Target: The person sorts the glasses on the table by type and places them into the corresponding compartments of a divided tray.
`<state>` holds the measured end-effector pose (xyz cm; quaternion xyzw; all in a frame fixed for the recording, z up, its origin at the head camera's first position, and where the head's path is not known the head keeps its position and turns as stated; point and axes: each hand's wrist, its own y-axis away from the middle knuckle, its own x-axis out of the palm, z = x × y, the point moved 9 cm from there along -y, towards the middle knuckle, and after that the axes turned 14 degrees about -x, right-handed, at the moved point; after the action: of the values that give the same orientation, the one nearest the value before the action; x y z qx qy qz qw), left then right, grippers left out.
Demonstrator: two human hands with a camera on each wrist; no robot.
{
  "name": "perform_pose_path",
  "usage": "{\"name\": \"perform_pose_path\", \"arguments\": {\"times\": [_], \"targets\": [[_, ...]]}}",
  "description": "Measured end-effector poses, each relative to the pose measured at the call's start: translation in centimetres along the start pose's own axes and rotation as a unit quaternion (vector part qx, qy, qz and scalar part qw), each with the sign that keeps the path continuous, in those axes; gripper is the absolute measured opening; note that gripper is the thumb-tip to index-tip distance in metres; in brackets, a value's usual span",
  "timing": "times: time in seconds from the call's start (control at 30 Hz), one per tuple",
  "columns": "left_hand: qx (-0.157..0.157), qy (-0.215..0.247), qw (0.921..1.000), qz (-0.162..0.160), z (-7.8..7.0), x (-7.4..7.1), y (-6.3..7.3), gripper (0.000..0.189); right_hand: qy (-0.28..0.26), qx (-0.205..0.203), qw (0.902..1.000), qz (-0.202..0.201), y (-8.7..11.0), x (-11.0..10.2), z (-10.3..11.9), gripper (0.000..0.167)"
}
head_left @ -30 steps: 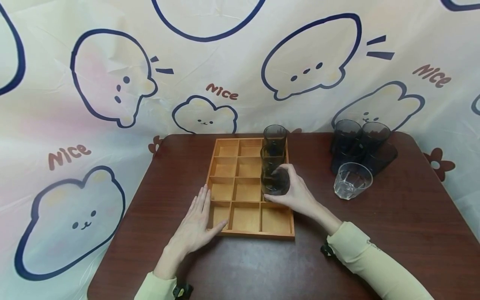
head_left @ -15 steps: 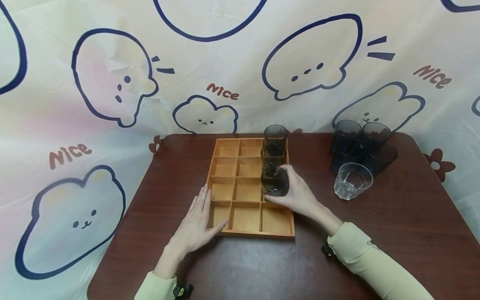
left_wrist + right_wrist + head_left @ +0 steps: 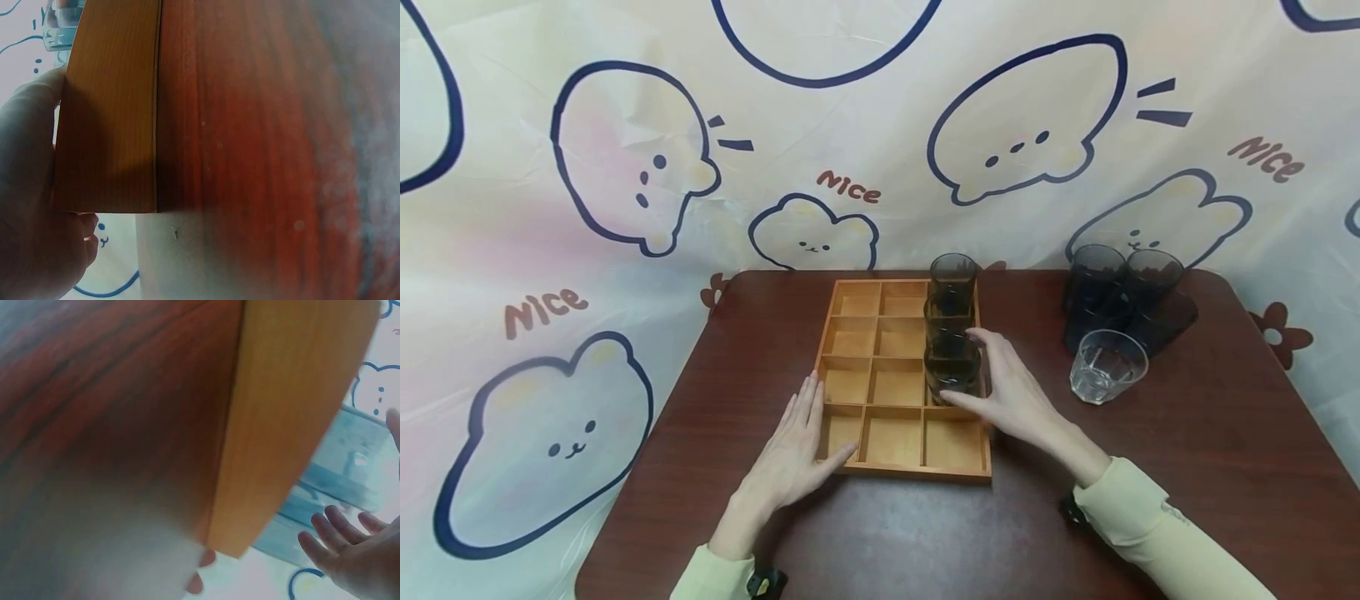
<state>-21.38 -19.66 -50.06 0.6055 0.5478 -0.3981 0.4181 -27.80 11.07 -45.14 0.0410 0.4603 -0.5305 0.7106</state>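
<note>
A wooden tray (image 3: 917, 477) divided into compartments lies on the table. Three dark, see-through glasses stand in its right column: a far glass (image 3: 953, 268), a middle glass (image 3: 947, 310) and a near glass (image 3: 952, 367) in the third compartment from the back. Around the near glass my right hand (image 3: 1018, 393) is spread, thumb by its front and fingers by its right side; the right wrist view shows these fingers (image 3: 334, 534) loosely extended. My left hand (image 3: 790, 454) rests along the tray's left side, fingers straight, thumb over the front left compartment.
At the table's back right stand several dark glasses (image 3: 1093, 279) bunched together, with a clear glass (image 3: 1105, 375) in front of them. A patterned cloth (image 3: 647, 167) hangs behind the brown table (image 3: 880, 550).
My right hand has let go of the near glass and drawn slightly right, its fingers spreading. The glass now stands upright in its compartment. My left hand stays at the tray.
</note>
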Motion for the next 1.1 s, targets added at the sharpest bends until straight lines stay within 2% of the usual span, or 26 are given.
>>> {"name": "perform_pose_path", "arguments": {"times": [0.2, 0.33, 0.47, 0.7, 0.8, 1.1], "targets": [[-0.002, -0.002, 1.0, 0.004, 0.0, 0.0, -0.1, 0.112, 0.049, -0.03, 0.9975, -0.042, 1.8, -3.1, 0.7, 0.09], [-0.006, -0.006, 0.9999, 0.007, 0.1, 0.1, -0.1, 0.114, 0.071, -0.06, 0.9925, -0.078, 2.8, -5.3, 0.8, 0.084], [-0.006, -0.006, 0.9999, 0.008, 0.1, 0.2, -0.1, 0.114, 0.091, -0.072, 0.9867, -0.114, 3.5, -8.1, 0.4, 0.085], [-0.011, -0.006, 0.9998, 0.015, 0.1, 0.2, -0.1, 0.115, 0.13, -0.084, 0.9803, -0.122, 4.3, -11.8, -0.9, 0.087], [-0.011, -0.007, 0.9998, 0.015, 0.1, 0.1, -0.1, 0.115, 0.143, -0.079, 0.9794, -0.119, 4.9, -13.0, -2.0, 0.085], [-0.008, -0.009, 0.9998, 0.015, 0.1, 0.2, -0.1, 0.115, 0.148, -0.022, 0.982, -0.115, 6.3, -15.8, -5.9, 0.084]]}}
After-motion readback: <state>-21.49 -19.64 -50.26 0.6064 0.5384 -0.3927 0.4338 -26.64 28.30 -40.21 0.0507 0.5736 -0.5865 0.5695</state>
